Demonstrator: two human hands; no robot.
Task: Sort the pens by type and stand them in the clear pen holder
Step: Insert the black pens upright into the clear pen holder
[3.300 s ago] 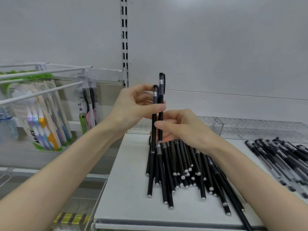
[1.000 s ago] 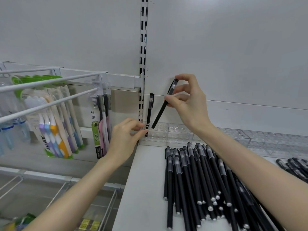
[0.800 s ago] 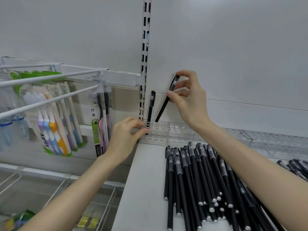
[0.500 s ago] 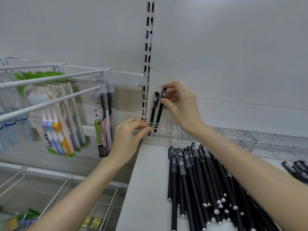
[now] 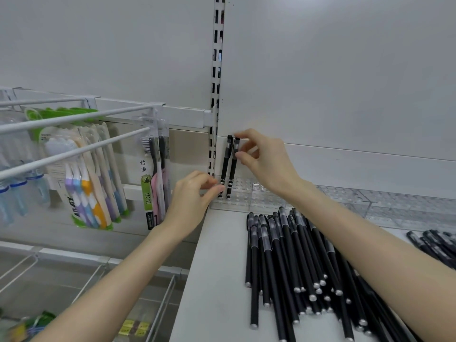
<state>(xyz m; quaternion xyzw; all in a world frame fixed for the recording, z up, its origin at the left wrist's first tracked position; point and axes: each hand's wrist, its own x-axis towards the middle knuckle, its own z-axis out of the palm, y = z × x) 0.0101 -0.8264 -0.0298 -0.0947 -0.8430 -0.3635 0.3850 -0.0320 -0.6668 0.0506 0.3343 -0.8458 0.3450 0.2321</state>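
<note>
A clear pen holder [image 5: 266, 201] with rows of holes runs along the back of the white shelf. Two black capped pens stand upright side by side in its far left end. My left hand [image 5: 192, 196] pinches the lower end of the left pen [image 5: 225, 164] where it enters the holder. My right hand [image 5: 266, 161] pinches the cap end of the right pen [image 5: 233, 169], index finger on top and thumb at the side. A pile of black pens [image 5: 291, 255] lies on the shelf under my right forearm.
A second group of black pens [image 5: 436, 243] lies at the far right. Left of the shelf edge [image 5: 197, 267], packs of toothbrushes [image 5: 93, 181] hang from white wire hooks [image 5: 74, 117]. A slotted upright [image 5: 217, 70] runs up the wall behind the holder.
My right hand has brought its tilted pen upright and lowered it into the holder beside the first pen. My left hand has stayed at the first pen's base.
</note>
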